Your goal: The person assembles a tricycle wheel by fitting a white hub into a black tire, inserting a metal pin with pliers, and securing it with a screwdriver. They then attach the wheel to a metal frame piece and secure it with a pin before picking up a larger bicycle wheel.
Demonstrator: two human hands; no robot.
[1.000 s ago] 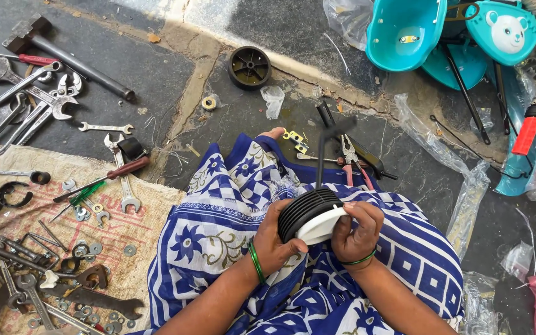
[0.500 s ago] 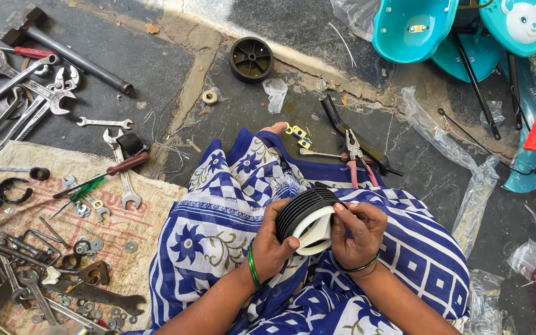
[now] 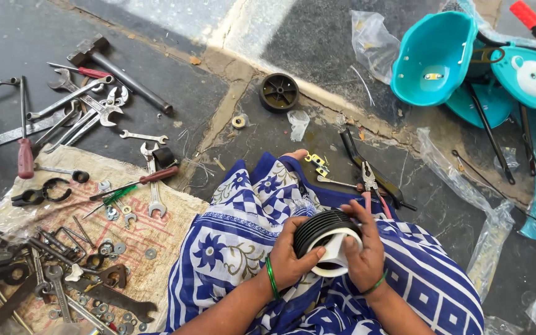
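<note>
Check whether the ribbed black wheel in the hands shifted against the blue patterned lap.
No. The wheel sits at the same spot on the blue patterned cloth.

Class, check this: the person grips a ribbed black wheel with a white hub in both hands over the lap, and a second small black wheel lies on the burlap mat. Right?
Not quite. The head view shows both hands, left hand and right hand, on the ribbed black wheel, but the second small black wheel lies on the stone floor, not the burlap mat.
</note>
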